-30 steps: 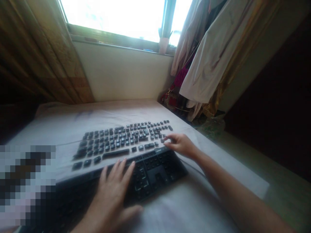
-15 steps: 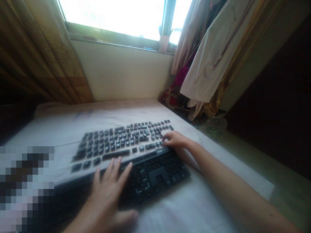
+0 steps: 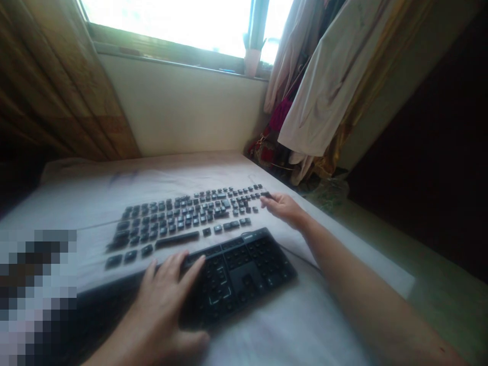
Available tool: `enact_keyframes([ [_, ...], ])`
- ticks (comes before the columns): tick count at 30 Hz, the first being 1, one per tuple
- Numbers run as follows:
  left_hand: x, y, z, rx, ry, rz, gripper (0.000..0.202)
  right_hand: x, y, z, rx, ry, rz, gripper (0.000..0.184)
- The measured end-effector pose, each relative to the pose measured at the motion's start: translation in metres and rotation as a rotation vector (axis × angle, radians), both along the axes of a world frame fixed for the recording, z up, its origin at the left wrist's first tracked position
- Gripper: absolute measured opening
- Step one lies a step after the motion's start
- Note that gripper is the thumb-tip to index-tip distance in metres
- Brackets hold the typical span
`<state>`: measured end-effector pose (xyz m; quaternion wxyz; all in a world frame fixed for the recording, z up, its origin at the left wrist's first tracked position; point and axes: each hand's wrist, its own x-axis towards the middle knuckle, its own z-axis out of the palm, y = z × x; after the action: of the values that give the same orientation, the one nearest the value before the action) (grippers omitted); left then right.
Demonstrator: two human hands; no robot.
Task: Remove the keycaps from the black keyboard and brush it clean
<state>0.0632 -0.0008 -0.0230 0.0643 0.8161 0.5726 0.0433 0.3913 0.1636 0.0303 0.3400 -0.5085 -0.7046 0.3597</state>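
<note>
- Left hand [image 3: 163,290] spread palm-down on the black keyboard base [image 3: 247,274], fingers apart, clasping nothing.
- Right hand [image 3: 284,206] has thumb and fingers drawn close at a dark keycap [image 3: 267,195]; from here I can't tell whether it's pinched or only touched.
- That keycap sits beyond the base's right end, nearer the right hand; the base's long axis slants away rightward.

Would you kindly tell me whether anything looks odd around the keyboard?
Yes: the black keyboard appears largely stripped, with many keycaps lying loose in rows beyond it on the pale cloth, rather than mounted.
</note>
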Motion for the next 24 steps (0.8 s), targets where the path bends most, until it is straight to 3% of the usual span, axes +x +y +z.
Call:
enact_keyframes([
  [5,0.006,-0.003,0.016,-0.043,0.0,-0.004,0.107,-0.009,-0.05,-0.003,0.043,0.226,-0.022,0.071],
  [10,0.011,-0.003,0.031,-0.136,0.048,0.008,0.1,-0.014,-0.094,-0.004,-0.007,0.204,0.096,0.071],
  [13,0.008,-0.003,0.027,-0.109,0.046,-0.012,0.1,-0.01,-0.105,-0.003,-0.045,0.136,0.228,0.057],
  [18,-0.001,-0.005,0.009,-0.034,0.033,-0.038,0.101,0.003,-0.102,-0.004,-0.266,0.063,0.517,0.024],
  [24,-0.008,-0.004,0.002,-0.011,0.028,-0.101,0.102,0.01,-0.099,-0.007,-0.118,-0.028,0.605,0.015],
])
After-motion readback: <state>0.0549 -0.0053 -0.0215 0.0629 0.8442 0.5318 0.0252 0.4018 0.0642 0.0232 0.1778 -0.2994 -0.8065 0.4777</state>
